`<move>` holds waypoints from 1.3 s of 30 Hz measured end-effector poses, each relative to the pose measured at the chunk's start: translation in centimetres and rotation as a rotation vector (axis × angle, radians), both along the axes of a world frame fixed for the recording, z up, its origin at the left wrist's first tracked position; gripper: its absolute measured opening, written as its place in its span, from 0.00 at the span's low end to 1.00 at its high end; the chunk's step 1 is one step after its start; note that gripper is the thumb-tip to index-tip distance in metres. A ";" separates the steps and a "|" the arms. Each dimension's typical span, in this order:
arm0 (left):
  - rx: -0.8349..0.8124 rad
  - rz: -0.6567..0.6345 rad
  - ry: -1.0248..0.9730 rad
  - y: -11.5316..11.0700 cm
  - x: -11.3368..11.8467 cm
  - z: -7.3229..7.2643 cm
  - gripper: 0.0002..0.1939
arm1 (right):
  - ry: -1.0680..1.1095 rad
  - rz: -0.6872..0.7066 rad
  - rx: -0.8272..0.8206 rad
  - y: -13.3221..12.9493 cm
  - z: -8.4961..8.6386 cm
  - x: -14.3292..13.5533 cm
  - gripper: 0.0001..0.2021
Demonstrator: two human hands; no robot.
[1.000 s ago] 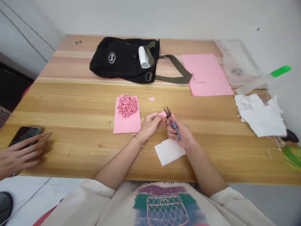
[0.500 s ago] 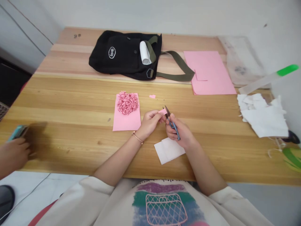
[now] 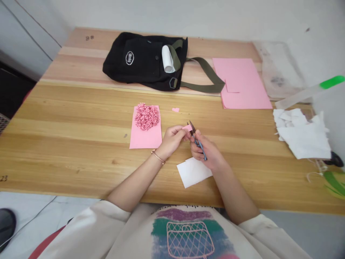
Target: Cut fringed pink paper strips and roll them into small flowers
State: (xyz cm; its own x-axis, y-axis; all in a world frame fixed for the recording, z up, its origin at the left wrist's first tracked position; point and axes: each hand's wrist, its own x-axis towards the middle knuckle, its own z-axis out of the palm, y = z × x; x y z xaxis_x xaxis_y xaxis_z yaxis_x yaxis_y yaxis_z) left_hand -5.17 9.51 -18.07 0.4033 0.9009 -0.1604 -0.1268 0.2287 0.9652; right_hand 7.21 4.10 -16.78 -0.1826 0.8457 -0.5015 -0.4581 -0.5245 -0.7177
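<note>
My left hand (image 3: pixel 174 139) pinches a small pink paper piece (image 3: pixel 187 127) between thumb and fingers. Blue-handled scissors (image 3: pixel 199 145) are in my right hand (image 3: pixel 207 150), their slightly parted blades pointing up beside the paper's right end. Whether the blades touch the paper is hard to tell. Under my right wrist lies folded white paper (image 3: pixel 192 173). Left of my hands, a bunch of pink curled pieces (image 3: pixel 147 117) rests on a pink sheet (image 3: pixel 145 139). A small pink scrap (image 3: pixel 175 109) lies above my hands on the table.
A black bag (image 3: pixel 145 61) with a green strap and a white roll (image 3: pixel 167 59) lies at the back of the wooden table (image 3: pixel 81 144). Large pink sheets (image 3: pixel 245 84) are at back right. Torn white paper (image 3: pixel 304 138) and a green-tipped translucent stick (image 3: pixel 302 95) sit at far right.
Another person's hand with a teal object at the left edge has gone out of view. My hands, the scissors and the pink piece look nearly unchanged; the view has shifted slightly.
</note>
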 end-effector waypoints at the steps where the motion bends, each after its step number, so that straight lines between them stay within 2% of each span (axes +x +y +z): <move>1: 0.000 -0.001 0.000 0.0 0.0 0.0 0.13 | -0.002 -0.001 -0.002 0.0 0.0 0.0 0.21; 39: 0.021 -0.002 0.000 -0.1 0.0 0.3 0.11 | -0.037 -0.009 0.006 0.0 -0.1 -0.1 0.22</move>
